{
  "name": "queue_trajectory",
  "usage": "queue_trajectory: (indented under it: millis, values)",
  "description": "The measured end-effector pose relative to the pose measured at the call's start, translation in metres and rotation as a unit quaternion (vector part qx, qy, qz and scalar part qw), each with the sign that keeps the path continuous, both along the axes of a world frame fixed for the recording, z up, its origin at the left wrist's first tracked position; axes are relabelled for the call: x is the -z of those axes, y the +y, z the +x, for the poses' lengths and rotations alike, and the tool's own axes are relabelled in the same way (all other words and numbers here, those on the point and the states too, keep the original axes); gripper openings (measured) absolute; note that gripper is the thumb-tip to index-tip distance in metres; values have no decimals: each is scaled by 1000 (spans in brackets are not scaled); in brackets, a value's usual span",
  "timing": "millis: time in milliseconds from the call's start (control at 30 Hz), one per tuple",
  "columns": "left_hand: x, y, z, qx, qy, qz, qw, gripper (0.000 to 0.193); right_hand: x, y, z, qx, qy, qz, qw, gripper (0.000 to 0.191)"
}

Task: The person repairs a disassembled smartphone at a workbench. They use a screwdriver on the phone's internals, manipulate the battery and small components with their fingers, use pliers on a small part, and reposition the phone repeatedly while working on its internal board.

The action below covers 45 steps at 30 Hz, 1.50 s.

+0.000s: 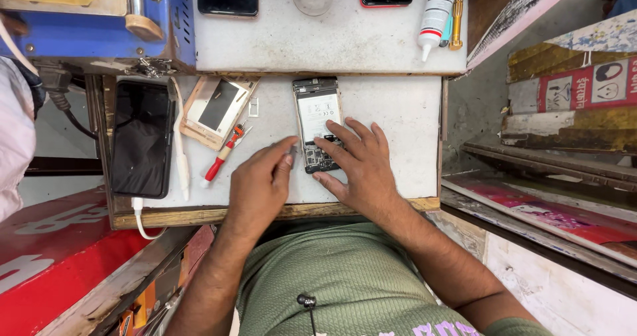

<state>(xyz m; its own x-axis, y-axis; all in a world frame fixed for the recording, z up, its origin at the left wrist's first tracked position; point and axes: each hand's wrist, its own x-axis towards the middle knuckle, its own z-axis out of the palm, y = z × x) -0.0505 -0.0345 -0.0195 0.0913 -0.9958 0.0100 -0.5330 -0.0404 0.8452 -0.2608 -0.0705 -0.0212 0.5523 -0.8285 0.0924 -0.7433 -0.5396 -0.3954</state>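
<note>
On the white worktop (398,123), mid-frame, lies an opened phone (318,123) with its back cover off, pale battery up top, dark circuit board at the near end. Big items first: blue machine (99,17) top left, black tablet-like screen (141,138) on the left with a white cable (179,150) beside it, a pale phone frame (215,110) between screen and opened phone, a red-handled screwdriver (224,153) just below that frame. On the upper shelf sit two dark phones and a white glue tube (434,10).

Right hand (358,163) rests spread on the board end, fingers (332,142) wide and flat, pinning rather than gripping. Left hand (259,183) sits just left of the phone's lower edge, thumb and forefinger pinched narrow at the edge; whether they hold a small tool, cannot tell.

Handling guess: light, stiff, thin, fragile where the board and flex parts are bare; likely slides on the smooth top. Best held by the long side edges, off the board.
</note>
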Motion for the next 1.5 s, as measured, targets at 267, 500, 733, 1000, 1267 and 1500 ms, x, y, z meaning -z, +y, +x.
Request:
queue_trajectory:
  millis: [267,500,733,1000,1267,1500]
  values:
    - [-2,-7,-9,15,-47,51,997,27,-1,0,-2,2,-12,7,1000,66]
    - [12,-4,-9,16,-65,-6,998,28,3,-2,-2,-1,2,10,1000,65]
    - [1,-9,43,-148,175,-4,973,20,1,-1,-3,-8,1,10,1000,65]
    - [-30,-45,94,-242,107,-177,948,18,-3,-1,1,-3,-1,2,1000,62]
    - [-27,-52,90,-230,-114,-199,946,14,-3,-1,0,-6,-4,-1,1000,65]
    - [-26,-21,87,-152,-107,-125,975,14,3,-2,-2,-5,1,5,1000,63]
